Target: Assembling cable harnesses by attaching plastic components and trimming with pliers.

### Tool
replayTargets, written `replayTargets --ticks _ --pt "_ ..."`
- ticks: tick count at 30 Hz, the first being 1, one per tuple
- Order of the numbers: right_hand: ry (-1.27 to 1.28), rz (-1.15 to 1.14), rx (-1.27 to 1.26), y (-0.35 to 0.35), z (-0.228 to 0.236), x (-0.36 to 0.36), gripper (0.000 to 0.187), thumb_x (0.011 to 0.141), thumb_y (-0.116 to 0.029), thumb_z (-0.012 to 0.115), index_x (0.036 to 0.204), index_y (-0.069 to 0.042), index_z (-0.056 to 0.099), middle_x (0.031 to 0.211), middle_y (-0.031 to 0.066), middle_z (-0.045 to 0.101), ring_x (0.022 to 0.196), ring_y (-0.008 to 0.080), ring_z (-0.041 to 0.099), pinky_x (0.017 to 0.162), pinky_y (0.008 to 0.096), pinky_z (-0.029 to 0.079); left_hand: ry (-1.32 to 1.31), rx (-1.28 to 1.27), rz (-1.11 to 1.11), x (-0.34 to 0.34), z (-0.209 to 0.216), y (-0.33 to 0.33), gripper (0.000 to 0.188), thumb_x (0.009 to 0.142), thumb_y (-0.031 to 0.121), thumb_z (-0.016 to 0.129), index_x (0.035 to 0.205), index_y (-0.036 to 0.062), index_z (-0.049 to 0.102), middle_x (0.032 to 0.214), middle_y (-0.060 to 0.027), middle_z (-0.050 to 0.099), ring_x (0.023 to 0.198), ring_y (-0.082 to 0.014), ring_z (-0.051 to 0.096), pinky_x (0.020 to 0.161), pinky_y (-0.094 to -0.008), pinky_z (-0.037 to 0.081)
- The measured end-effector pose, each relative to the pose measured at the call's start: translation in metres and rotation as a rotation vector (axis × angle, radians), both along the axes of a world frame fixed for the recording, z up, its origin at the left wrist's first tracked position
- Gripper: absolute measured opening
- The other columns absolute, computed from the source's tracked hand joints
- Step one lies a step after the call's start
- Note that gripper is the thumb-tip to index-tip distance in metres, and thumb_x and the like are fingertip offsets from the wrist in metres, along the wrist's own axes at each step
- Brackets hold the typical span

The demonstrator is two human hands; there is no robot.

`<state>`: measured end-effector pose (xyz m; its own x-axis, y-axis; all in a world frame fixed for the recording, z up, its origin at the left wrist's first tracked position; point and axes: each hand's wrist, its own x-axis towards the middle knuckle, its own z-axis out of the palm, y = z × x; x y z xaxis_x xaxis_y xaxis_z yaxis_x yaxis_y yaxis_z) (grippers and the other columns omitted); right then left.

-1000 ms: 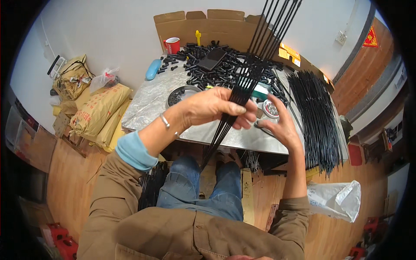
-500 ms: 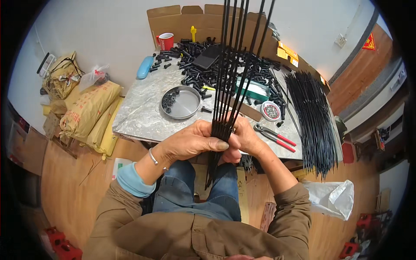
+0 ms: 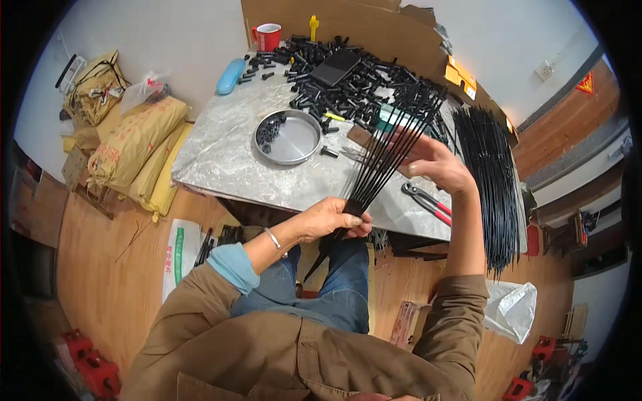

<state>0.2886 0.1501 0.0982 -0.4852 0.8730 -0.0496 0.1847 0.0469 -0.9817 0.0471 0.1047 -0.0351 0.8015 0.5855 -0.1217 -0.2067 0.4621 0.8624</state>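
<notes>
My left hand (image 3: 329, 219) is closed around a bundle of thin black rods (image 3: 380, 170). Above the grip the rods fan out up and to the right, while their lower ends gather to a point over my lap. Beside the upper part of the fan is my right hand (image 3: 443, 166), thumb apart and fingers spread; some of its fingers pass behind the rods, so whether they touch is hard to tell. Pincers with red handles (image 3: 428, 204) lie on the table just below my right hand. Left of the rods, a round metal tray (image 3: 304, 144) holds small dark nut-like pieces.
Black bolt-like parts (image 3: 321, 93) are heaped across the table (image 3: 214, 150), with a dark flat slab (image 3: 336, 67) on them. A red mug (image 3: 269, 38) and blue case (image 3: 231, 76) stand behind. More black rods (image 3: 491, 194) hang over the right edge. Yellow sacks (image 3: 137, 147) sit at left.
My right hand has left the lower grip and moved up and right, opening. The bundle, now in my left hand only, has tilted to the right.
</notes>
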Motion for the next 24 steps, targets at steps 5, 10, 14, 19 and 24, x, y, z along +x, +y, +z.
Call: replayTargets --ticks 5,10,14,19,24 --pt "0.519 -0.137 -0.091 -0.01 -0.011 -0.047 0.037 0.096 -0.016 0.05 0.127 0.004 0.045 0.114 0.0152 0.06 0.104 0.0287 0.061 0.091 0.0448 0.05 0.023 -0.012 0.029 0.01 0.002 0.001 0.026 0.09 0.01 0.059 0.111 -0.0043 0.058 0.091 -0.0117 0.066 0.086 -0.02 0.064 0.084 -0.0304 0.05" --pt "0.541 -0.212 0.027 -0.033 -0.015 -0.056 0.024 0.096 -0.016 0.05 0.111 0.002 0.053 0.09 0.0086 0.061 0.084 0.0231 0.063 0.085 0.0419 0.052 0.208 0.533 0.642 0.01 0.016 -0.016 0.094 0.072 0.034 0.079 0.143 0.002 0.025 0.145 -0.0192 0.028 0.126 -0.033 0.042 0.096 -0.0398 0.043" --pt "0.432 -0.164 0.136 -0.053 -0.036 -0.072 0.023 0.096 -0.016 0.05 0.11 0.002 0.055 0.09 0.009 0.062 0.088 0.0219 0.062 0.081 0.0357 0.052 0.376 1.525 0.521 0.008 0.028 0.026 0.102 0.062 0.046 0.079 0.144 0.0101 0.028 0.148 -0.0192 0.024 0.139 -0.0424 0.014 0.111 -0.0538 0.018" --pt "0.323 -0.133 0.151 -0.065 -0.046 -0.074 0.023 0.095 -0.017 0.053 0.106 0.003 0.058 0.091 0.0111 0.065 0.087 0.0209 0.064 0.08 0.033 0.052 0.635 1.67 0.094 -0.002 0.021 0.031 0.107 0.057 0.048 0.08 0.143 0.0088 0.029 0.148 -0.0211 0.025 0.14 -0.0411 0.014 0.11 -0.0577 0.018" --pt "0.258 -0.162 0.176 -0.069 -0.048 -0.073 0.023 0.095 -0.017 0.055 0.106 0.003 0.059 0.092 0.0097 0.066 0.087 0.0165 0.063 0.081 0.029 0.05 0.178 1.005 0.302 -0.025 0.042 0.041 0.091 0.067 0.039 0.077 0.141 0.0046 0.036 0.151 -0.0169 0.025 0.142 -0.0312 0.016 0.113 -0.0408 0.019"
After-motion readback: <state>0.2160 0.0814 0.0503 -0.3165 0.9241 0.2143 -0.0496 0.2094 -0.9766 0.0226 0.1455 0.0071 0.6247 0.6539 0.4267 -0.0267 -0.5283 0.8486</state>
